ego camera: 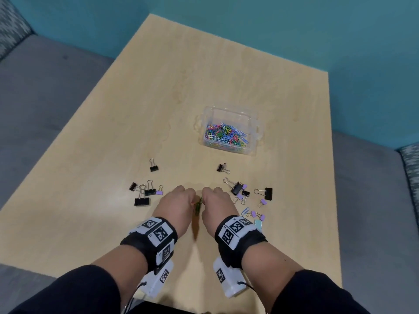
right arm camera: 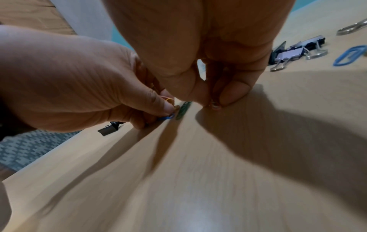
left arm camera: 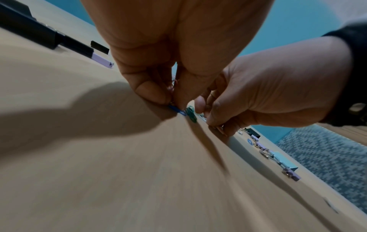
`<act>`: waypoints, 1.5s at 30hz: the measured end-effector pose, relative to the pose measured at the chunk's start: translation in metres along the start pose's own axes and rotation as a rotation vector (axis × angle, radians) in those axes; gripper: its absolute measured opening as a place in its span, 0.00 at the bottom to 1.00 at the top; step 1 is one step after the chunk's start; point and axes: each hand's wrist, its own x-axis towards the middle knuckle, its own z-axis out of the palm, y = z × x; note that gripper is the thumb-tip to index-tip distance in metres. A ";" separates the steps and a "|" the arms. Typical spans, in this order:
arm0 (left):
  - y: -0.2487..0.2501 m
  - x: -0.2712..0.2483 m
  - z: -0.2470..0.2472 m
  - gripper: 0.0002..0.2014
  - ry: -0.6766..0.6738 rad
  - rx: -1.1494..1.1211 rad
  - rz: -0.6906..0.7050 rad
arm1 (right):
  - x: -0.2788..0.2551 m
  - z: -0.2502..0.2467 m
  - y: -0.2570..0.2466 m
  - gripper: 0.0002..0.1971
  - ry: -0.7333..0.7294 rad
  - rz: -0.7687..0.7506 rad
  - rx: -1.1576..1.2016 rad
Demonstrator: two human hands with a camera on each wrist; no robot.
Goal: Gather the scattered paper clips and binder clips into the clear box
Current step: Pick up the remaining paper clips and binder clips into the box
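Both hands hover low over the table's near middle, almost touching. My left hand (ego camera: 181,200) pinches a blue paper clip (left arm camera: 177,110) against the table, with orange and red clips (right arm camera: 168,99) tucked in its curled fingers. A green paper clip (ego camera: 197,207) sits between the hands, beside my right thumb. My right hand (right arm camera: 215,102) has thumb and finger pinched together, tips on the wood, and I see nothing between them. The clear box (ego camera: 255,129), partly filled with coloured paper clips, stands farther back and to the right.
Black and lilac binder clips lie in a left cluster (ego camera: 145,192) and a right cluster (ego camera: 243,191), with single black ones (ego camera: 153,166) (ego camera: 222,168) farther back. A blue paper clip (ego camera: 245,210) and a mint clip (ego camera: 258,224) lie by my right wrist. Grey seating surrounds the table (ego camera: 204,75).
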 end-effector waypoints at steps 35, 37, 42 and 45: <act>-0.007 0.011 -0.018 0.08 -0.114 -0.258 -0.129 | 0.004 -0.013 0.021 0.13 -0.090 -0.045 0.101; 0.001 0.022 -0.033 0.08 -0.112 -0.442 -0.183 | 0.013 -0.027 0.033 0.11 -0.051 0.152 0.444; 0.033 0.079 -0.083 0.08 -0.009 -0.497 -0.063 | 0.048 -0.092 0.054 0.12 0.219 0.325 0.926; 0.056 0.119 -0.102 0.07 0.076 -0.421 -0.008 | 0.075 -0.131 0.056 0.12 0.375 0.314 1.026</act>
